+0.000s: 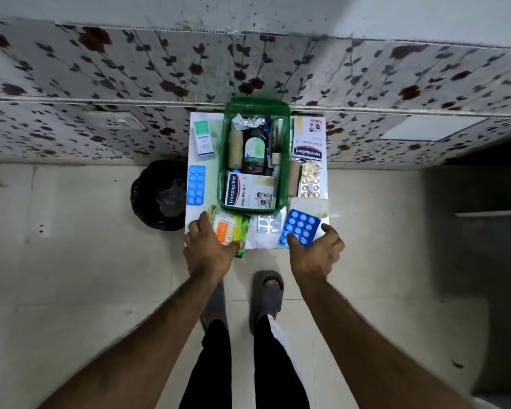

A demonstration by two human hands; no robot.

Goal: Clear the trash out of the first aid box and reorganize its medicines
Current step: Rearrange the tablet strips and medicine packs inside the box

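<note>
The green first aid box (281,160) stands on a small white table (195,214). Inside lie a Hansaplast carton (250,191), a dark bottle (255,153), a bandage roll (235,147) and crumpled foil (246,121). My left hand (208,246) rests on a green-orange cotton bud packet (230,228) at the table's front edge, fingers over it. My right hand (317,250) holds a blue blister strip (300,227) by its near end, tilted above the front right corner. A silver blister strip (269,224) lies between my hands.
Around the box lie a second blue blister strip (196,185), a white-green carton (204,138), another Hansaplast carton (308,141), a gold blister strip (310,180) and a bandage roll (294,178). A black trash bin (157,196) stands left of the table. A floral wall runs behind.
</note>
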